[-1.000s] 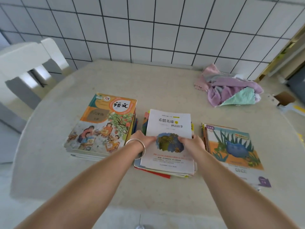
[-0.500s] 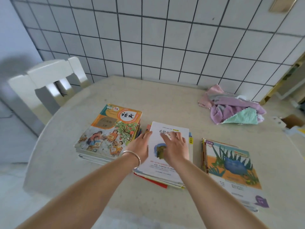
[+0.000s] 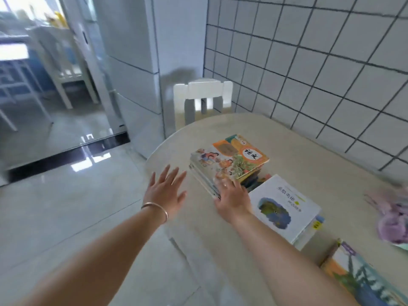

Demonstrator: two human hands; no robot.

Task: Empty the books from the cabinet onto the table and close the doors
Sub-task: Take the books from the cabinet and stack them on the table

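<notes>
Altogether three book stacks (image 3: 229, 161) on table (image 3: 298, 138), two hands, one chair (image 3: 203, 100)

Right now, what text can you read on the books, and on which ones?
"语文": white circle on the orange textbook topping the left stack, seen sideways.
Title on the white book: blurred, not readable.
Yellow spine label under the white book: too small.
Plant-cover book: no legible text.

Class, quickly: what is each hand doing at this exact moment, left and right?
Left hand: open, fingers spread, holding nothing.
Right hand: open, straight fingers resting against the near corner of the textbook stack.
</notes>
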